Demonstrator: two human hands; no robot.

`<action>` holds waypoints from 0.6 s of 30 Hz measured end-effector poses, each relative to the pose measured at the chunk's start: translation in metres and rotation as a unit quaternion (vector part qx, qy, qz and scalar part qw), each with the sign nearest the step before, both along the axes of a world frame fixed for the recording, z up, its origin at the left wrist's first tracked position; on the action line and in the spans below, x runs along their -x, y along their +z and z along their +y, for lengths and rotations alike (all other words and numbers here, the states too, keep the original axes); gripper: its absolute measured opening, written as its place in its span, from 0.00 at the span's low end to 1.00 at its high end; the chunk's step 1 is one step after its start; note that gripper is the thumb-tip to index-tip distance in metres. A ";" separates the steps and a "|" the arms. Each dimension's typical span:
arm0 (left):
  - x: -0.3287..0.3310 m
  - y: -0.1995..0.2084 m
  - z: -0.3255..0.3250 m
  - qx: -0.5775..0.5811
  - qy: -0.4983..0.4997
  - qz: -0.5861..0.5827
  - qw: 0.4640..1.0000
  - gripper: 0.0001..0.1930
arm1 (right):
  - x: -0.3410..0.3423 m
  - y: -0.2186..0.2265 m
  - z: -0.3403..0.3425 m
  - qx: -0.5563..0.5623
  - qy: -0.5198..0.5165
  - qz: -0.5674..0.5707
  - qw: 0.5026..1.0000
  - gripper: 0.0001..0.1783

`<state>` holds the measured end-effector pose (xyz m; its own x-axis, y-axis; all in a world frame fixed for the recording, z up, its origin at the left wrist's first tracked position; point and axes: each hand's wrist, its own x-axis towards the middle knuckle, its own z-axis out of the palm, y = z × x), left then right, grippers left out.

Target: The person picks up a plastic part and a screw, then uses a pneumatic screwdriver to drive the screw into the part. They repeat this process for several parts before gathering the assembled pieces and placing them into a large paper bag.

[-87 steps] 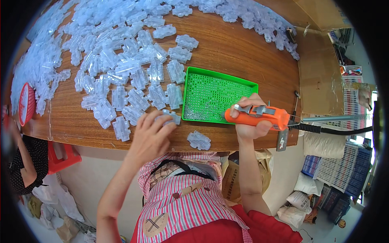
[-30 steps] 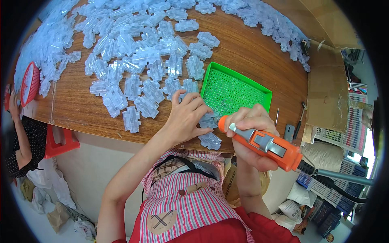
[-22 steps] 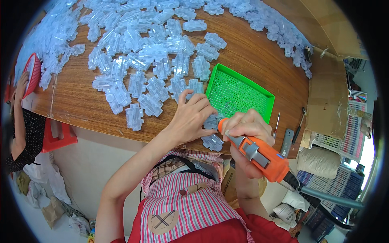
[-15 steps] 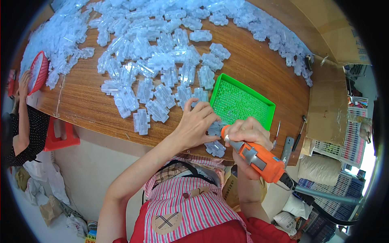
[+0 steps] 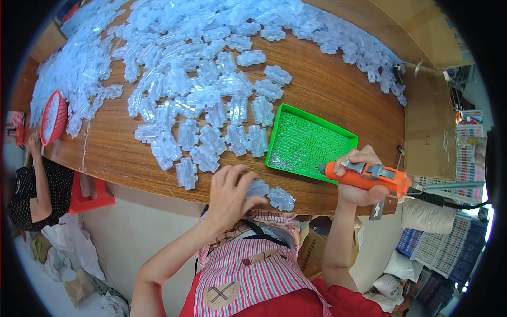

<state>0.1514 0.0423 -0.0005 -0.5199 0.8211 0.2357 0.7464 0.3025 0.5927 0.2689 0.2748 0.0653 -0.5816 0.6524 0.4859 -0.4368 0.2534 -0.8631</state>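
My right hand [image 5: 355, 194] is wrapped round an orange electric screwdriver [image 5: 393, 181], held level by the near right corner of a green tray [image 5: 319, 120]. The tool's tip points left, and a dark cable trails off its back end. Near the table's front edge, my left hand [image 5: 226, 194] has its fingers apart beside a clear plastic housing [image 5: 259, 188]; whether the thumb touches it I cannot tell. Another clear housing [image 5: 282, 199] lies just right of that one. Tiny pieces, too small to name, lie in the perforated tray.
Many clear plastic housings [image 5: 216, 113] cover the brown table [image 5: 338, 79], heaped at the back. A cardboard wall [image 5: 429, 127] borders the right side. At far left, another person's hand [image 5: 35, 143] is near a red basket [image 5: 59, 124]. A red stool [image 5: 92, 193] stands below.
The screwdriver has moved right and up, away from the housing by my left hand, and turned to point left. My left hand has drawn back leftward and toward me, its fingers off the screwdriver's tip.
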 end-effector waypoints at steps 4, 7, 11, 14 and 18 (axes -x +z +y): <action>0.050 0.011 0.016 0.066 0.013 0.108 0.992 0.24 | 0.000 -0.014 0.001 0.003 -0.041 -0.039 0.998 0.50; 0.089 0.026 0.029 0.139 -0.046 0.193 0.970 0.27 | -0.003 -0.028 0.004 0.022 -0.044 -0.045 0.998 0.49; 0.110 0.031 0.035 0.156 -0.126 0.221 0.954 0.25 | 0.001 -0.033 0.002 0.012 -0.048 -0.035 0.998 0.48; 0.113 0.032 0.039 0.150 -0.185 0.190 0.952 0.25 | 0.004 -0.038 0.005 0.014 -0.052 -0.038 0.998 0.47; 0.115 0.030 0.038 0.138 -0.237 0.143 0.951 0.22 | 0.006 -0.039 0.001 0.034 -0.039 -0.043 0.998 0.47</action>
<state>0.0364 0.0805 0.0295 -0.0222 0.9984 0.0526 0.9563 0.0058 0.2923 0.2632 0.2762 0.0263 -0.5656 0.7264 0.3904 -0.3424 0.2238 -0.9125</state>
